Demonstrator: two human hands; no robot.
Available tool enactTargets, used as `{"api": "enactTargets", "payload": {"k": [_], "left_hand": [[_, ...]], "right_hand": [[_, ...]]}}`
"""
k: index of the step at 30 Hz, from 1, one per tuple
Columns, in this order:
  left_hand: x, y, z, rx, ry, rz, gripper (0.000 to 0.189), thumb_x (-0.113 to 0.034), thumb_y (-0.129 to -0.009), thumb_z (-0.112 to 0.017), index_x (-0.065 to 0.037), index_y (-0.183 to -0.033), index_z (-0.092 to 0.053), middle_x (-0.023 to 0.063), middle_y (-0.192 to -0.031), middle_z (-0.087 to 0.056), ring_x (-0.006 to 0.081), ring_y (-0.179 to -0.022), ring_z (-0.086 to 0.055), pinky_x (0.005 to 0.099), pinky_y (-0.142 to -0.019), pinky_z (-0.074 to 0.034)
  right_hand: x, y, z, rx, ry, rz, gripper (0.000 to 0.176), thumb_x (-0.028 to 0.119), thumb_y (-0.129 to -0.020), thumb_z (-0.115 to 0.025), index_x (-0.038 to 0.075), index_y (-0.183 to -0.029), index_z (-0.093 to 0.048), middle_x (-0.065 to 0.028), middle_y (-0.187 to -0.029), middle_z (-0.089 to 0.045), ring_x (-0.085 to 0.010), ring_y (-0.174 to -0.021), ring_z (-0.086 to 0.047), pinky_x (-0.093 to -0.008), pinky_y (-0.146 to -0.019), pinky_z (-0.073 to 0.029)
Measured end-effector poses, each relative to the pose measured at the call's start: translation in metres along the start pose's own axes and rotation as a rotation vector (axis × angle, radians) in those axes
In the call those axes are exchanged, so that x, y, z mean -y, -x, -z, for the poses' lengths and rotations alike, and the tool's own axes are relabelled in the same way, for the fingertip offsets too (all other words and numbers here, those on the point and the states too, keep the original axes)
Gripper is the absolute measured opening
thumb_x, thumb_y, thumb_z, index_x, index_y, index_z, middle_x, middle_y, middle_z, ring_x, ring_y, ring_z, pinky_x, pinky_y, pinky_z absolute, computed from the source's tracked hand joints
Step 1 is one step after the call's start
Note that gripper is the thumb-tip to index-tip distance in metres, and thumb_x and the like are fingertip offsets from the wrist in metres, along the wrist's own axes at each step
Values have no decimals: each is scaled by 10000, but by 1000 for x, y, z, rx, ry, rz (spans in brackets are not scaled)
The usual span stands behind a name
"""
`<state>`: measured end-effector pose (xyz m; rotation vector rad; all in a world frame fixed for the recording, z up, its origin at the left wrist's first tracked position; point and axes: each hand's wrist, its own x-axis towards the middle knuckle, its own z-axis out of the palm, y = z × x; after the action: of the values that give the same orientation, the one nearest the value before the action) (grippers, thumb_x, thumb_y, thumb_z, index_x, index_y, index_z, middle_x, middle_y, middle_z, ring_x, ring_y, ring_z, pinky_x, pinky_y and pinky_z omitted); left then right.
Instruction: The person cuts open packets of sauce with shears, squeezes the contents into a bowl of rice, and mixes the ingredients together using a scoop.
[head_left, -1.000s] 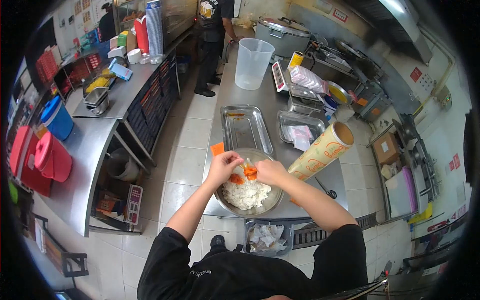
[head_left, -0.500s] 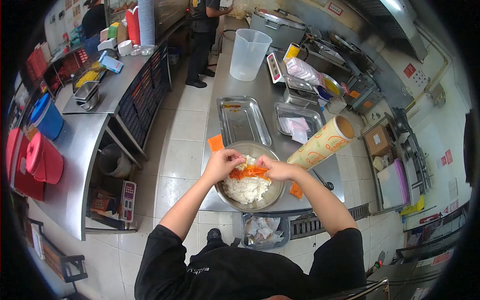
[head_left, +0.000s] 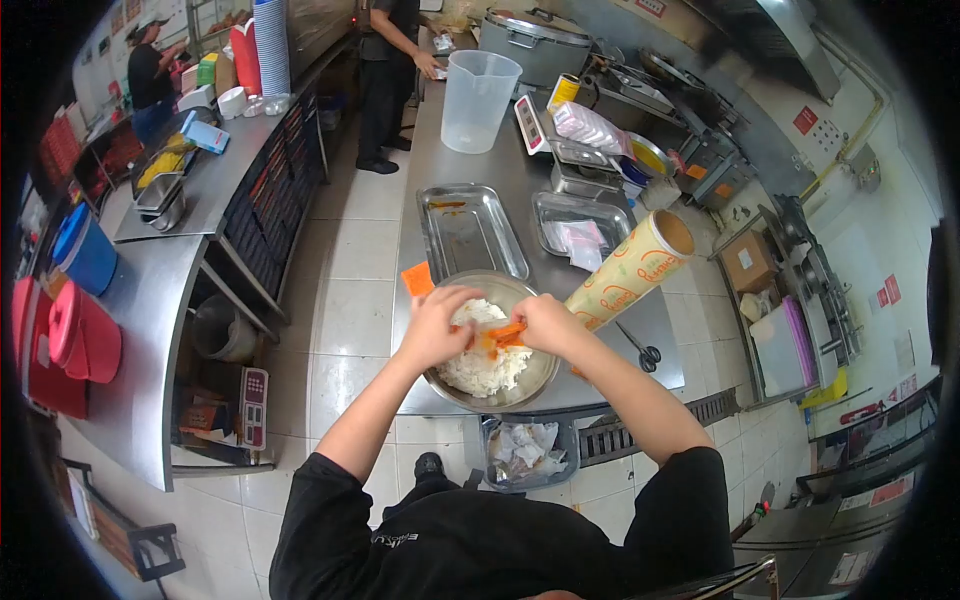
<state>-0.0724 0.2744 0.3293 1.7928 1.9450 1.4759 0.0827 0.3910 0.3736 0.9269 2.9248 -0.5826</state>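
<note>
Holding orange strip (head_left: 503, 335) over bowl (head_left: 545, 388).
Long axis L–R, betw. left grip (head_left: 437, 325) & right grip (head_left: 545, 322); both pinch its ends, white food (head_left: 480, 370) just below.

On the counter (head_left: 440, 165) before you, the bowl (head_left: 535, 388) sits at the near edge with rice (head_left: 480, 372) in it and your left hand (head_left: 435, 325) and right hand (head_left: 547, 322) pinching a strip (head_left: 503, 335) above it, one tray (head_left: 470, 232) just behind, a second tray (head_left: 580, 222) right of that, and the roll (head_left: 625, 277) and scissors (head_left: 638, 352) right of the bowl.
</note>
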Motion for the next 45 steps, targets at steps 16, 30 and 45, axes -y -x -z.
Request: {"api": "enactTargets", "payload": {"k": [16, 30, 45], "left_hand": [[-25, 2, -22, -10, 108, 122, 170, -128, -746, -641, -37, -889, -657, 139, -749, -637, 274, -646, -623, 338, -601, -496], [-39, -3, -8, 158, 111, 241, 147, -141, -756, -648, -24, -840, -676, 151, -654, -627, 231, -592, -633, 295, -555, -482], [-16, -3, -30, 84, 303, 352, 145, -88, -786, -620, 12, -881, -664, 146, -688, -650, 135, -566, -600, 271, -537, -458]], "right_hand": [[9, 0, -7, -454, -128, 168, 152, 26, -660, -614, 29, -807, -652, -140, -696, -623, -240, -618, -630, -327, -595, -489], [-6, 5, -1, 41, -1274, -144, 195, 110, -753, -679, -42, -865, -633, -87, -754, -639, -117, -694, -623, -230, -620, -505], [-13, 10, -27, -273, -584, 94, 269, 221, -756, -660, -20, -663, -584, -94, -507, -503, -114, -450, -414, -287, -455, -362]]}}
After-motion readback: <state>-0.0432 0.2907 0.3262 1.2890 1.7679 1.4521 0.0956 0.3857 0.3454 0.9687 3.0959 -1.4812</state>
